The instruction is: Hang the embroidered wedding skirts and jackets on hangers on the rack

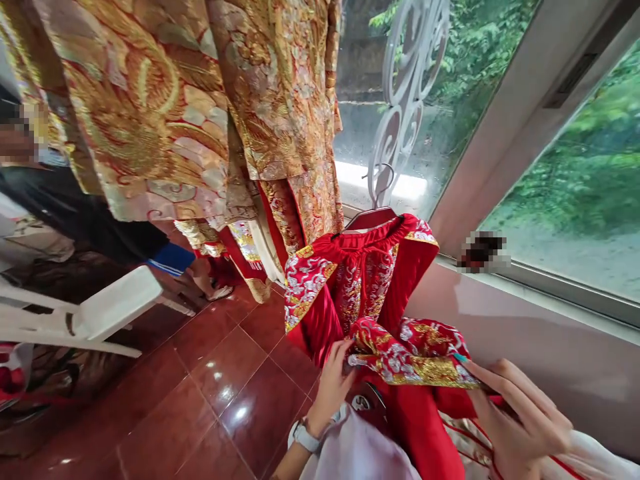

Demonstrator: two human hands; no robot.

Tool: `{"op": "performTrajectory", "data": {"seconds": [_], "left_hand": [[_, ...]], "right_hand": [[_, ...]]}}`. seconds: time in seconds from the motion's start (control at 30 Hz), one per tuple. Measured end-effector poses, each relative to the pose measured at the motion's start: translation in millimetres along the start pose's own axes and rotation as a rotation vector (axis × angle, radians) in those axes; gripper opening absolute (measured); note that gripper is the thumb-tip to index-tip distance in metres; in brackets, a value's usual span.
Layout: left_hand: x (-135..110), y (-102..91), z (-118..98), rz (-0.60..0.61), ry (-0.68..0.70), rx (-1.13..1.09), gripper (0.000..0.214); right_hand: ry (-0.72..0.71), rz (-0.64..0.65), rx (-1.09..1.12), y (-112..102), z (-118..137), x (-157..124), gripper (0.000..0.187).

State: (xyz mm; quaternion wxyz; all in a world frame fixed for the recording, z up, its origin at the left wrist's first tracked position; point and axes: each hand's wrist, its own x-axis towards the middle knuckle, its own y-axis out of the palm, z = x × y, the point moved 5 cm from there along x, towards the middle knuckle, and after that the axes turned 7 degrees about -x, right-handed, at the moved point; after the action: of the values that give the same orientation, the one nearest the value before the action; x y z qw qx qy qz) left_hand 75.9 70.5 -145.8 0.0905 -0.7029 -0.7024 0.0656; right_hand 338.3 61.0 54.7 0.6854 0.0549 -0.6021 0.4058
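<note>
Both hands are partly closed, the left hand pinching one end of a gold-edged red embroidered cloth, the right hand the other. Just beyond, a red embroidered costume is on a hanger near the window frame, beside gold brocade robes.

No lettering can be read; the round white mark is unclear

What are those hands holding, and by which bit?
Red cloth, by its embroidered edge: left hand at one end, right hand at the other.
</note>
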Motion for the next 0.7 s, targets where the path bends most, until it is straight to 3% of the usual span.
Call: {"op": "performTrajectory", "data": {"seconds": [0.1, 0.2, 0.37, 0.5, 0.7], "left_hand": [[-13.1, -18.6, 12.7, -0.062, -0.074, 0.018, 0.036], [-24.3, -39.5, 16.1, -0.099, -0.083, 0.054, 0.037], [-32.2, -67.6, -1.7, -0.098, -0.145, 0.255, 0.064], [-39.3, -80.3, -17.8, -0.063, -0.209, 0.211, 0.051], [-70.9, -130.3, -10.7, -0.379, -0.464, -0.168, 0.043]], "right_hand": [[-0.023, -0.012, -0.014, 13.0, 12.2, 3.3, 0.022], [0.088, 0.019, 0.050, 29.8, 10.5, 2.8, 0.019], [0.310, 0.043, 0.115, 59.9, -1.2, 0.9, 0.013], [0.457, 0.076, 0.174, 81.8, -7.7, -1.6, 0.011], [0.635, 0.256, 0.318, 125.5, -15.2, -21.2, 0.007]]}}
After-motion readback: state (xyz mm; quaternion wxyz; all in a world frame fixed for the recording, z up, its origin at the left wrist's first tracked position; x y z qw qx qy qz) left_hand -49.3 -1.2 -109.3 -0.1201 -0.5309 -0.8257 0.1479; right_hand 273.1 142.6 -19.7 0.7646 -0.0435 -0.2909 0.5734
